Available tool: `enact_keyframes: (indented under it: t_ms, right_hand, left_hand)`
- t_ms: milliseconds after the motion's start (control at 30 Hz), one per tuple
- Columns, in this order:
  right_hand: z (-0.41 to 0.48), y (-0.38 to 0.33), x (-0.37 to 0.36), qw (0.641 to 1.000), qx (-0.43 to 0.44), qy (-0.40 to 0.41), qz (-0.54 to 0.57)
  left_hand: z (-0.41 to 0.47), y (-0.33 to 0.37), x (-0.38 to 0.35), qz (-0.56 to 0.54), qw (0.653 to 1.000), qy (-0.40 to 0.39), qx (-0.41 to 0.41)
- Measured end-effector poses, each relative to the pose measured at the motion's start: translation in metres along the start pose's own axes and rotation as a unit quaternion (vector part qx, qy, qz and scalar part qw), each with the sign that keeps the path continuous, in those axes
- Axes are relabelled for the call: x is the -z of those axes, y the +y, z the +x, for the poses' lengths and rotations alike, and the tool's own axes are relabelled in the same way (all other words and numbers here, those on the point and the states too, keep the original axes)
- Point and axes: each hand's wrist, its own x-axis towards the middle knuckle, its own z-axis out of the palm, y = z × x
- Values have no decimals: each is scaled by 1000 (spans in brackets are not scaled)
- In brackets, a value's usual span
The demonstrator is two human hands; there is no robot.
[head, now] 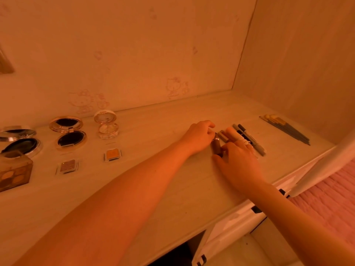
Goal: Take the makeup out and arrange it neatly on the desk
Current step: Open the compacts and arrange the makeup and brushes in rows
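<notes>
Ahead of you, a pale wall [134,45] carries faint pink cartoon cats [80,101]; low to your right, pink ribbed fabric [326,198] lies beside white drawer fronts [230,221].

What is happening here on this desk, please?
A person is laying makeup out on the desk. Both hands hold a brown tube: the left hand at its far end, the right hand at its near end. The tube lies at the left end of a row of pens and tubes. Brushes lie further right. On the left are open compacts, two small pans and a palette.
</notes>
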Motion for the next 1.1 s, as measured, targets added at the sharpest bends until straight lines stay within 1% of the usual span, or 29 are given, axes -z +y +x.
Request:
enact_keyframes:
  t_ms: [100, 300, 367, 467, 567, 667, 733, 933, 1100]
  right_hand:
    - [1, -1, -1, 1000, 5, 1, 11]
    - [-3, -7, 2, 997, 6, 16, 72]
    - [-5, -11, 3, 995, 11, 31, 98]
    - [-7, -18, 1, 990, 11, 46, 135]
    - [-9, -26, -2, 983, 25, 65, 172]
    - [-13, -34, -5, 970, 56, 95, 218]
    - [-15, -40, -6, 965, 76, 102, 228]
    - [-21, -65, -14, 959, 155, 91, 219]
    - [-29, -88, -21, 946, 205, 73, 242]
  left_hand:
    - [-4, -3, -1, -21, 1000, 12, 6]
    - [-13, -9, 9, -113, 989, 79, 44]
    - [-19, -10, 15, -179, 978, 85, 71]
    - [-32, -11, 27, -282, 950, 87, 100]
    - [-49, -10, 43, -340, 930, 86, 110]
    - [-69, -14, 59, -367, 919, 91, 113]
    - [-82, -17, 68, -374, 915, 98, 119]
    - [-122, -34, 98, -373, 913, 107, 123]
    - [-158, -50, 119, -384, 910, 75, 136]
